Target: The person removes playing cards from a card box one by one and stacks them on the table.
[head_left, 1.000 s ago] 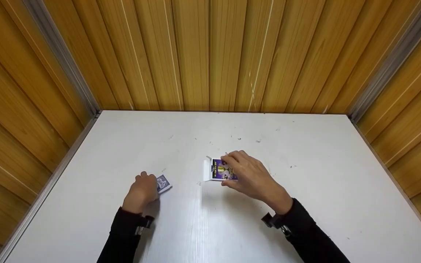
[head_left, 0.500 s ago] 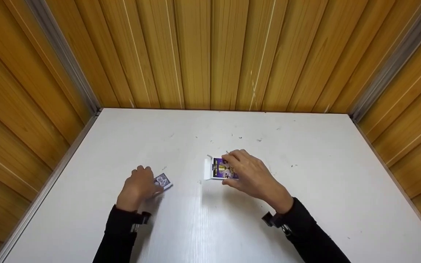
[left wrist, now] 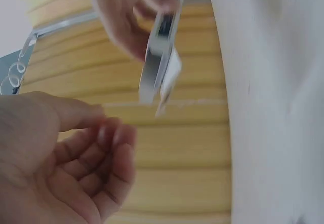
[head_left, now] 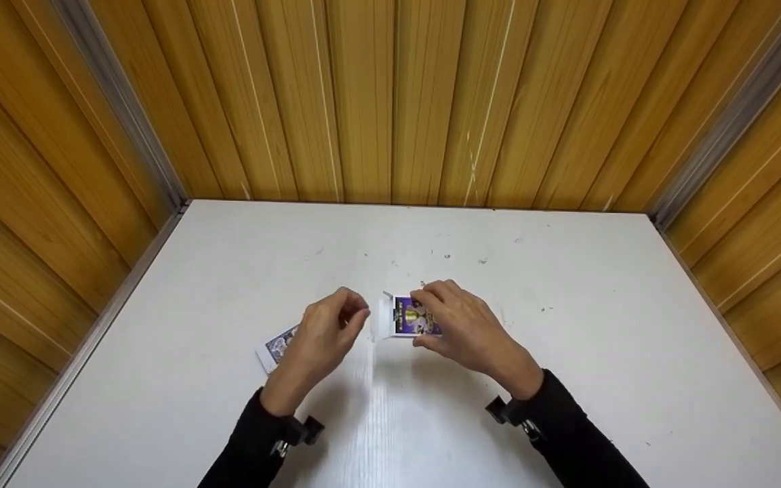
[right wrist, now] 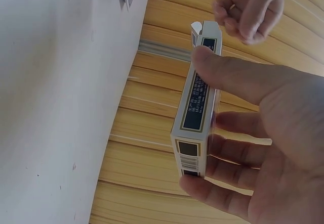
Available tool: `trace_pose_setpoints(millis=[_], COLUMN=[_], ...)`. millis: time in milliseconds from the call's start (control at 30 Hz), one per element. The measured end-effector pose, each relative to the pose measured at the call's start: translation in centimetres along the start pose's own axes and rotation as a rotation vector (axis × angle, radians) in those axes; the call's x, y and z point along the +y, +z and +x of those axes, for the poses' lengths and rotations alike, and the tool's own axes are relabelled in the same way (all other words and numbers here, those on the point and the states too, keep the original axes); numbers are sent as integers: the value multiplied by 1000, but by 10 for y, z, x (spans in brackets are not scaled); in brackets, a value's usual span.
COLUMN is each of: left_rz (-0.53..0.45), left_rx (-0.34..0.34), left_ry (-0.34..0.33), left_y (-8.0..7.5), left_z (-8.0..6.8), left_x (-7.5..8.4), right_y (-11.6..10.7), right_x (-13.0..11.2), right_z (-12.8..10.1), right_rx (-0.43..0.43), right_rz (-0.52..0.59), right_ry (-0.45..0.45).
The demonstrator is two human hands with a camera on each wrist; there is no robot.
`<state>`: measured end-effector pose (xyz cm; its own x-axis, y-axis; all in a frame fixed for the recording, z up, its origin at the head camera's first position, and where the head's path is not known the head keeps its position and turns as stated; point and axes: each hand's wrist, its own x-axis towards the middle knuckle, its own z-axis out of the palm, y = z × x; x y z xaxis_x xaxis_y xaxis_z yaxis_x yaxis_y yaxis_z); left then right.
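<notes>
My right hand (head_left: 468, 325) grips a small purple-fronted card box (head_left: 406, 316) by its sides, held above the table. In the right wrist view, the box (right wrist: 196, 100) shows a white edge, dark printed panels and a barcode. Its open end, with a white flap (head_left: 384, 317) folded out, faces my left hand (head_left: 323, 332). That hand is just left of the flap, apart from it, fingers loosely bent and nothing between them. Behind the left wrist, a deck of playing cards (head_left: 278, 346) lies on the table, patterned back up and partly hidden.
The white tabletop (head_left: 567, 285) carries small dark scuffs. Wood-look panels (head_left: 390, 102) enclose it at the back and both sides, with grey metal strips in the corners.
My left hand has let go of the deck, leaving it on the table, and has moved right to near the box's flap. My right hand keeps holding the box in place.
</notes>
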<state>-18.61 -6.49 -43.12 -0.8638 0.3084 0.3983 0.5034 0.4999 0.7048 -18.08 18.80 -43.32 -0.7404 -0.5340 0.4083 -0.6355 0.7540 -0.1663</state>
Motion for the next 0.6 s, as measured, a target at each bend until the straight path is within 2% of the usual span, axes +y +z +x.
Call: trace_pose_setpoints(millis=[100, 233, 433, 600], left_rz=[-75, -113, -202, -253], left_rx=[-7, -37, -101, -137], left_ry=[17, 11, -71, -101], left_y=[12, 20, 21, 21], left_z=[-2, -4, -5, -6], left_x=[1, -1, -8, -12], right_y=[0, -2, -3, -1], right_x=[-4, -10, -15, -17], right_z=[0, 0, 1, 2], right_rx=[-9, -3, 21, 12], right_rz=[4, 13, 9, 0], right_ry=[-6, -21, -49, -58])
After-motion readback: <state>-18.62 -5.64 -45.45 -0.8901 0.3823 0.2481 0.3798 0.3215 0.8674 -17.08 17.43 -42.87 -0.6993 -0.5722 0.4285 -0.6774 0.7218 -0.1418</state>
